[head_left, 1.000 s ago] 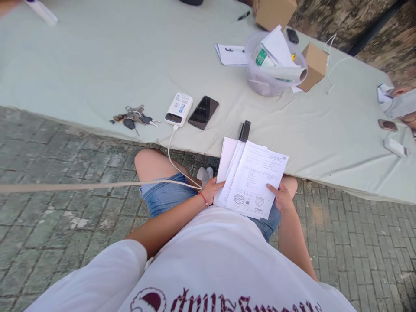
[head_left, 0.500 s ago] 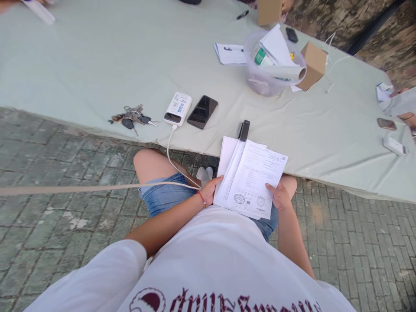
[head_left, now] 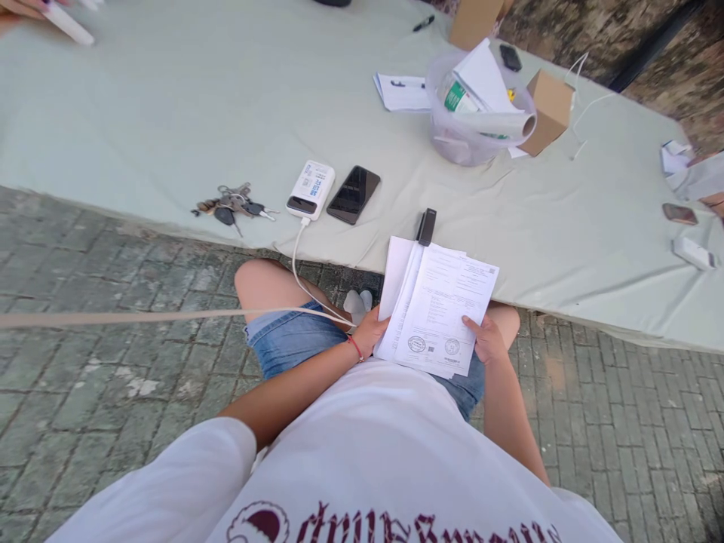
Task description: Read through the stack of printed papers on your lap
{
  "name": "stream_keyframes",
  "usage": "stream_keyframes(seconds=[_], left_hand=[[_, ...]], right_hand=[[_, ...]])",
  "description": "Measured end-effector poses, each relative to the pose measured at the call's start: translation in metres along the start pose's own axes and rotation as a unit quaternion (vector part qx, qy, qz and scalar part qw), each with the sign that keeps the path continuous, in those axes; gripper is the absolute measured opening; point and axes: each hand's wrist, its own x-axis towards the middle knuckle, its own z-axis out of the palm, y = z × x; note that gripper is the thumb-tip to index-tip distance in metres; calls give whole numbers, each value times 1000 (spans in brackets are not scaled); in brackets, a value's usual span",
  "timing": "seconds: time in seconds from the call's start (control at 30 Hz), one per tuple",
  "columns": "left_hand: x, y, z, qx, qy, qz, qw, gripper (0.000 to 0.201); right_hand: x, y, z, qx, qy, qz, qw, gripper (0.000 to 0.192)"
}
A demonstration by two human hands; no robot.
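I sit at a table with a stack of printed papers on my lap. My left hand, with a red cord at the wrist, grips the stack's left edge. My right hand holds its right edge, thumb on the top sheet. The top sheet carries printed text and two round stamps near its lower edge. A black stapler-like object lies on the table just beyond the papers.
On the pale green tablecloth lie keys, a white power bank with a cable running to my lap, and a black phone. Farther back stand a clear tub of papers and cardboard boxes. Other people's hands show at far left and far right.
The papers have shifted slightly toward me and squared up a little. A hand at the far left edge has come further into view.
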Motion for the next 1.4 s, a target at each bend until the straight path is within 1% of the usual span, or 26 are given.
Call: stream_keyframes(seconds=[0.1, 0.2, 0.33, 0.43, 0.53, 0.6, 0.7, 0.83, 1.1, 1.2, 1.4], left_hand=[[1, -4, -1, 35, -4, 5, 999, 63], [2, -7, 0, 57, -3, 24, 998, 59], [-1, -2, 1, 97, -2, 55, 994, 50], [-1, 1, -1, 111, 36, 78, 990, 38], [1, 0, -5, 115, 78, 75, 987, 31], [2, -2, -6, 116, 91, 72, 986, 32], [3, -4, -6, 100, 88, 69, 989, 37], [1, -3, -4, 56, 65, 53, 995, 44], [-1, 1, -2, 8, 40, 9, 999, 59], [-1, 2, -2, -19, 30, -4, 999, 60], [1, 0, -3, -51, 26, -17, 998, 55]], right_hand=[[0, 2, -3, -16, 4, 11, 1000, 60], [1, 3, -9, -21, 9, 12, 1000, 56], [3, 1, -16, -26, 19, 15, 999, 55], [2, 0, -21, -34, 36, 7, 999, 55], [0, -2, -27, -34, 54, 1, 998, 57], [-2, -3, -31, -37, 64, 1, 997, 60], [-5, -4, -33, -43, 74, 3, 996, 59], [-3, -3, -28, -43, 56, 2, 997, 57], [1, 0, -12, -32, 10, 2, 999, 55], [0, -3, -10, -22, 8, 3, 1000, 56], [0, -4, -11, -25, 7, 5, 1000, 59]])
